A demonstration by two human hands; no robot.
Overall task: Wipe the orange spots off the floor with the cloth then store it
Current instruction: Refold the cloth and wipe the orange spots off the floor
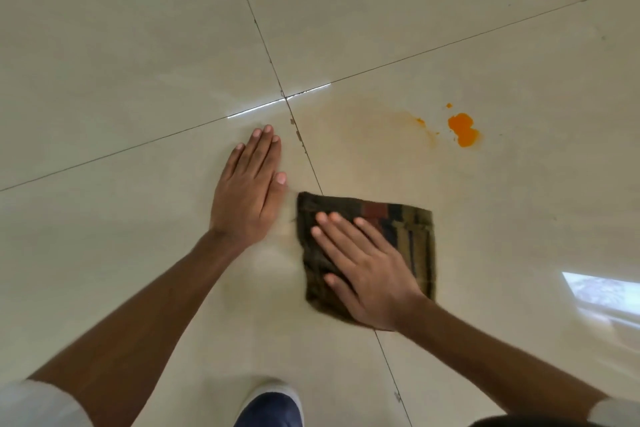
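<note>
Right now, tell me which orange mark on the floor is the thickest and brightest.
The large double-lobed orange blob, farthest right. The small dot just above it is tiny, and the smear to its left is faint and thinned out.

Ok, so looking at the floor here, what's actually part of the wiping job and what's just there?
Part of the job:
- cloth, flat on the floor under the right hand
- orange spot, not yet wiped
- faint orange smear beside it
- floor

Just there:
- left hand, flat on the tile, off the cloth
- shoe
- window reflection
</note>
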